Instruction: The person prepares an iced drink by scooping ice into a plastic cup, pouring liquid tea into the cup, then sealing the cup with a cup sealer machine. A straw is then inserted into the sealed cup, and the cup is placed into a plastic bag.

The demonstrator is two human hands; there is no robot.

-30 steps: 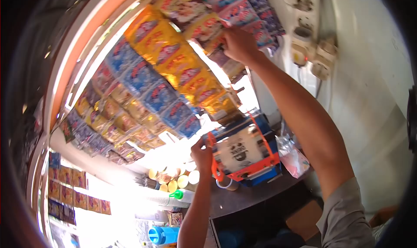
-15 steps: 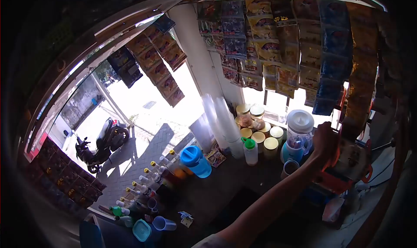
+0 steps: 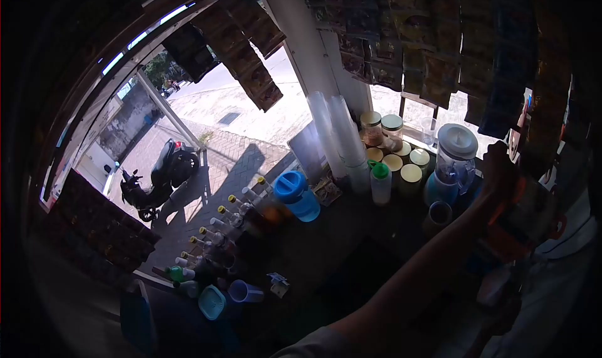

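My left arm stretches from the bottom middle up to the right. My left hand [image 3: 500, 165] is closed at the upper edge of an orange-and-silver machine [image 3: 517, 223]; what lies inside the fingers is hidden in shadow. Low on the right, my right hand [image 3: 503, 317] is a dark shape just below a pale pinkish object [image 3: 495, 287]. Its fingers are too dark to read. Left of the machine stands a blender [image 3: 456, 160] with a white lid and blue base. In front of the blender is a cup [image 3: 438, 217].
Lidded jars [image 3: 393, 160], a green-capped bottle [image 3: 380, 184] and tall stacks of clear cups [image 3: 342, 142] line the back. A blue pitcher [image 3: 298, 198] and several bottles [image 3: 216, 236] run along the left. Sachet strips [image 3: 433, 51] hang overhead. Outside stands a motorcycle [image 3: 164, 179].
My view has shifted, so most things sit further right and higher. The picture is darker inside. My right hand has come into sight below the pinkish object; my left hand stays at the machine.
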